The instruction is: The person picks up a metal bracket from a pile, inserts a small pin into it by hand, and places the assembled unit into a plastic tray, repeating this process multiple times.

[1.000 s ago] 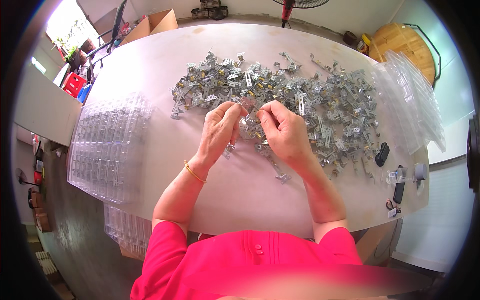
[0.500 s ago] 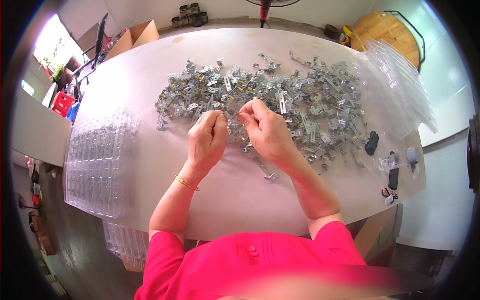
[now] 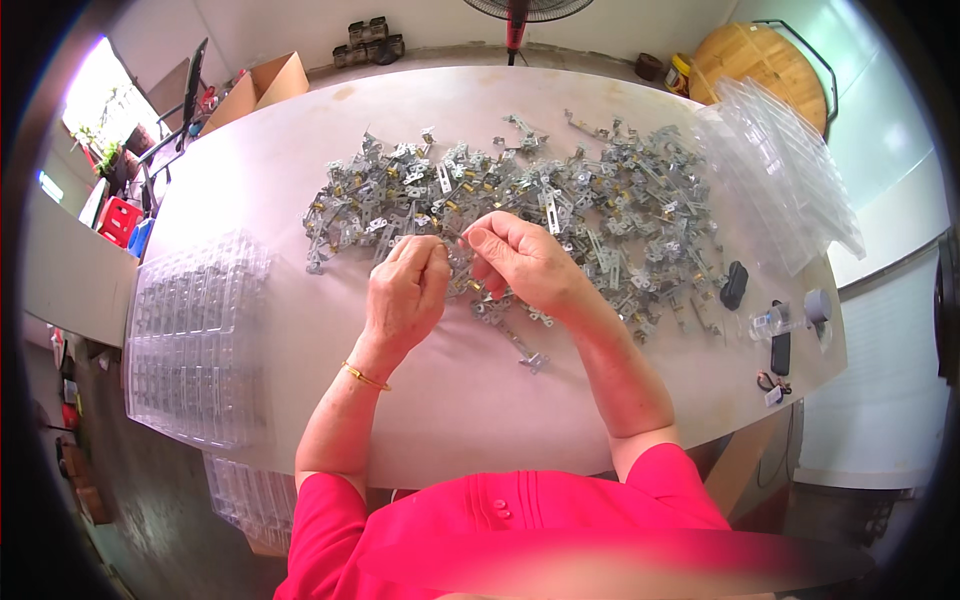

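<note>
A large heap of small grey metal brackets [image 3: 640,225], some with brass-coloured parts, spreads over the pale table [image 3: 400,420]. My left hand [image 3: 408,290] is closed in a pinch at the heap's near edge, its fingertips curled in. Close beside it, my right hand [image 3: 525,262] has its thumb and forefinger together, the other fingers bent beneath. The fingertips of both hands nearly meet. What they hold is too small and too covered to make out. A loose bracket [image 3: 532,360] lies just nearer than the heap.
Clear plastic trays [image 3: 195,350] filled with metal parts are stacked at the left. Clear plastic sheets or trays [image 3: 780,180] lie at the far right. Near the right edge are a black object [image 3: 735,285], a tape roll [image 3: 817,305] and a small cable [image 3: 772,385].
My right hand has turned slightly, and its lower fingers now show beneath the thumb. My left hand keeps its pinch. The whole view has shifted a little.
</note>
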Demonstrator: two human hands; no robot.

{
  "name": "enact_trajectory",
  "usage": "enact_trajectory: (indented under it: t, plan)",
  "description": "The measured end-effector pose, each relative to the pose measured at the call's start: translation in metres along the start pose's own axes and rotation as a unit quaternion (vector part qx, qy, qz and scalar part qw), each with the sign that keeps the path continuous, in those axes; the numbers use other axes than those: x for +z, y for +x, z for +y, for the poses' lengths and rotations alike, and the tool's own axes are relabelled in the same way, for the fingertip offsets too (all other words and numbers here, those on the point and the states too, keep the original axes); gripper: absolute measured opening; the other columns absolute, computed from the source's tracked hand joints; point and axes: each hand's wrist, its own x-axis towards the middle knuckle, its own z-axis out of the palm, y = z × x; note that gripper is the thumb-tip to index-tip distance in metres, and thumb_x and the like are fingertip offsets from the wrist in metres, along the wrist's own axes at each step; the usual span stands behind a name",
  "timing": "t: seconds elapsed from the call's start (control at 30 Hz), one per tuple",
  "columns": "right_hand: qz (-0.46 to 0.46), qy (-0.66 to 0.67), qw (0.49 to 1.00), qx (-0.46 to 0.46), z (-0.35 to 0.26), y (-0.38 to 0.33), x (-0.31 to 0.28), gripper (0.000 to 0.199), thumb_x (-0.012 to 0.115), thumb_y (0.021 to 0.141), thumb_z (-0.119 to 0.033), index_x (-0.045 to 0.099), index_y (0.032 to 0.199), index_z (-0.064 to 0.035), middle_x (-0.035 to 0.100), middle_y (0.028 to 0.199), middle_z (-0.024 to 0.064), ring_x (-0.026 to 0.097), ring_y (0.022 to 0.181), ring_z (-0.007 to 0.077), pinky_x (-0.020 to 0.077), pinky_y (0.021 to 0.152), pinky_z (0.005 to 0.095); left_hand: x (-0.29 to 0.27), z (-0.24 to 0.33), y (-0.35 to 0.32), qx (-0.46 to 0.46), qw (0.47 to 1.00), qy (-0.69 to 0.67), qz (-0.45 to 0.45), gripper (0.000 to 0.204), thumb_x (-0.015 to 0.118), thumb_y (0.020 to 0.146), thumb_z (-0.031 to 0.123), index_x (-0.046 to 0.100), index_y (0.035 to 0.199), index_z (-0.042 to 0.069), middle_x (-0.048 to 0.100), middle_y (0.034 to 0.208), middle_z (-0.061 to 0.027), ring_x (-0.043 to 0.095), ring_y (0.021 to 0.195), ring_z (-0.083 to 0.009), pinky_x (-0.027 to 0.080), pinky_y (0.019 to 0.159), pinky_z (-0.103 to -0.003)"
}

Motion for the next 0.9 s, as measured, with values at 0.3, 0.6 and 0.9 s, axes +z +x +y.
enact_trajectory:
  t: [0.3, 0.6, 0.9]
  plan:
    - [0.007, -0.043, 0.999, -0.001, 0.009, 0.003, -0.008, 0.017, 0.059, 0.104, -0.019, 0.063, 0.100, -0.0035, 0.065, 0.078, 0.0027, 0.059, 0.065, 0.0100, 0.0490, 0.059, 0.0269, -0.002, 0.005, 0.000, 0.078, 0.993, 0.037, -0.075, 0.004, 0.061, 0.092, 0.000, 0.065, 0.093, -0.001, 0.062, 0.079, -0.0134, 0.061, 0.063, -0.0295, 0.049, 0.057, -0.039]
    - [0.129, -0.151, 0.955, -0.222, 0.004, -0.001, -0.004, 0.009, 0.063, 0.101, -0.013, 0.062, 0.101, -0.0035, 0.068, 0.090, 0.0087, 0.063, 0.079, 0.0175, 0.0507, 0.070, 0.0328, 0.008, 0.003, -0.004, 0.005, 0.996, -0.086, -0.031, 0.010, 0.063, 0.094, 0.009, 0.065, 0.088, 0.001, 0.059, 0.072, -0.0086, 0.057, 0.059, -0.0236, 0.046, 0.056, -0.037]
    - [0.044, -0.233, 0.919, -0.314, 0.000, -0.003, 0.002, 0.008, 0.066, 0.096, -0.007, 0.063, 0.098, 0.0000, 0.066, 0.095, 0.0134, 0.066, 0.087, 0.0284, 0.0523, 0.076, 0.0369, -0.010, 0.001, 0.006, -0.299, 0.888, -0.312, -0.156, 0.033, 0.050, 0.106, 0.030, 0.063, 0.091, 0.003, 0.052, 0.066, 0.0010, 0.044, 0.050, -0.0068, 0.034, 0.045, -0.024]
